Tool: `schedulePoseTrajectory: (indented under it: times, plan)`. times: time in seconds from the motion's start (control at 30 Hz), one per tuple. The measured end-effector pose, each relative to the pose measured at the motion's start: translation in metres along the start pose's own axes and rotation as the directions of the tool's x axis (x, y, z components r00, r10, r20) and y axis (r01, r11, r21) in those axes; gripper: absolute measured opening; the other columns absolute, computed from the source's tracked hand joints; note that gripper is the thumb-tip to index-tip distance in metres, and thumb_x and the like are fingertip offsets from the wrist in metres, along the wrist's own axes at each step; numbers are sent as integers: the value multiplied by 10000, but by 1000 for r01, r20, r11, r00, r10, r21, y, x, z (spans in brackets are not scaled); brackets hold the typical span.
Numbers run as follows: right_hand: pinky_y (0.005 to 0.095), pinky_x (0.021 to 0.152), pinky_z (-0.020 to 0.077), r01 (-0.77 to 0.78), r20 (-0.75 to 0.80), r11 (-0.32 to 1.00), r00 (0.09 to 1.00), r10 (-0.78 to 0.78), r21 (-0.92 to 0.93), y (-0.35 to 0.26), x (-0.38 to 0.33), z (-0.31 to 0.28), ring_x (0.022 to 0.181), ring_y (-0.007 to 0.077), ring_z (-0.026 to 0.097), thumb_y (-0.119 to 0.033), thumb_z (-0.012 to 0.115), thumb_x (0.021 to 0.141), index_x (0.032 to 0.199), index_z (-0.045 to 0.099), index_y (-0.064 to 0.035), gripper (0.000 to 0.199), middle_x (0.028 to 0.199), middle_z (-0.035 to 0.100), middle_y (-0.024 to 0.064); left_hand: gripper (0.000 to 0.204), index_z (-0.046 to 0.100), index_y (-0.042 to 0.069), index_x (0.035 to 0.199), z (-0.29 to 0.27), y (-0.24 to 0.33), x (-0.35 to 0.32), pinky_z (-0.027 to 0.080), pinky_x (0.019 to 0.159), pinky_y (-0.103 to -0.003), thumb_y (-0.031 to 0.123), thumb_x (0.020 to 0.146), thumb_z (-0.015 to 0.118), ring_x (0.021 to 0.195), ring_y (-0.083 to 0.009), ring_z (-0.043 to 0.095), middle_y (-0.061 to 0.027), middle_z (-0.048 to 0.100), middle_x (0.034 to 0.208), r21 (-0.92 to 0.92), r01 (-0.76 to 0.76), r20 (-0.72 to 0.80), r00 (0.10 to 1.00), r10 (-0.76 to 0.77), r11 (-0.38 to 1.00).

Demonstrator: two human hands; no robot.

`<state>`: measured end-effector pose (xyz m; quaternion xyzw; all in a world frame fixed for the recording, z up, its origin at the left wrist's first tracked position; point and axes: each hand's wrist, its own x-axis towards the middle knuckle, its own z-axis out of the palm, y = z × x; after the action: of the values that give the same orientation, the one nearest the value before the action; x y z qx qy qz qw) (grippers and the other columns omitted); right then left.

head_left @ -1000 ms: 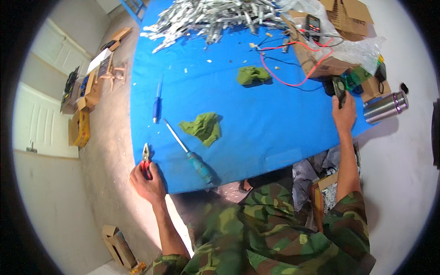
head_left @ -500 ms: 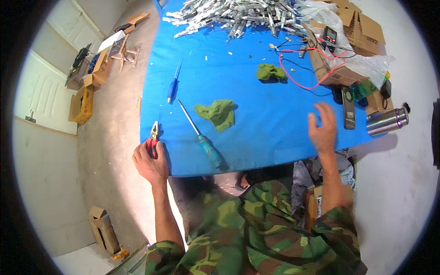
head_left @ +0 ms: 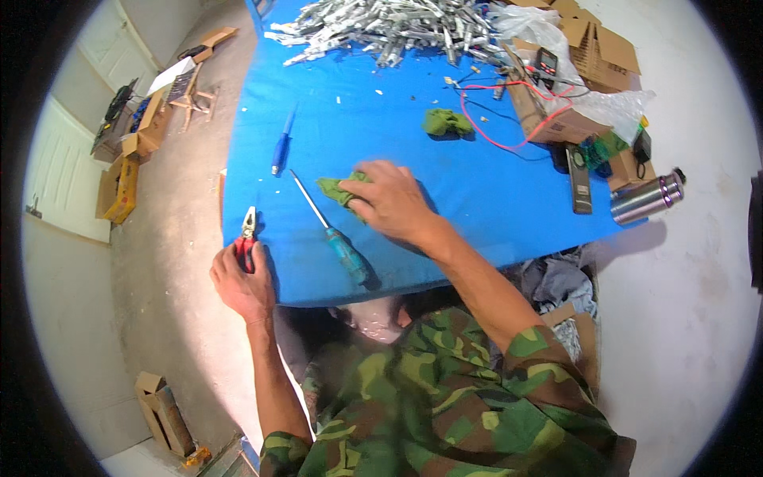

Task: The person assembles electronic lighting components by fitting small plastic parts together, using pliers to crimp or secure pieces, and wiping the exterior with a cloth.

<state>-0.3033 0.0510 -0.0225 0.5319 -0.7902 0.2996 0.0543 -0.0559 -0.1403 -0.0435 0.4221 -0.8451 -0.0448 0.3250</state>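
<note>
The right hand (head_left: 391, 203) lay curled over the green rag (head_left: 340, 188) at mid-table. The screwdriver (head_left: 334, 237), just at its 8 o'clock, ran 11-to-5. The left hand (head_left: 242, 280) gripped red pliers (head_left: 247, 238) at the table's near-left edge.

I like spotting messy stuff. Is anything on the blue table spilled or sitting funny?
Small pale scraps lie scattered over the blue table, near the heap of silvery metal pieces. A red wire trails loose from the cardboard box. The steel flask lies on its side at the table's edge.
</note>
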Motion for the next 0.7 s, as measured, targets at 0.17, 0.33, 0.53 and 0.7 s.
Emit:
schedulePoseTrajectory:
  times: [0.17,0.33,0.53,0.7]
  plan:
    - [456,878,487,-102,-38,986,994,98,-133,16,-30,-25,1056,309,628,-223,731,928,1185,781,-170,268,1169,684,83,461,709,47,1232,2,-5,-1,485,1046,-453,403,947,774,1177,-346,611,-141,677,1252,9,8,23,1000,-8,1000]
    - [420,791,549,-445,-191,878,891,412,-179,40,-159,-112,910,353,675,-180,716,932,1177,780,-98,267,1021,709,137,460,708,55,1246,2,-9,-2,486,1046,-451,406,955,767,1193,-347,610,-141,681,1274,34,-1,8,1000,1,999]
    - [496,826,554,-786,-345,287,524,779,-548,68,-399,-225,954,413,692,-252,721,919,1136,771,-102,268,1004,713,185,463,712,56,1244,3,-6,-5,494,1037,-461,414,955,768,1188,-352,617,-136,682,1270,20,-7,27,1000,6,1000]
    - [465,872,550,-867,-421,342,480,769,-363,54,-406,-232,988,396,696,-256,723,936,1153,761,-77,284,1052,724,185,489,714,63,1265,7,-18,-6,493,1049,-470,457,976,738,1209,-341,617,-120,672,1310,59,-10,30,1000,8,998]
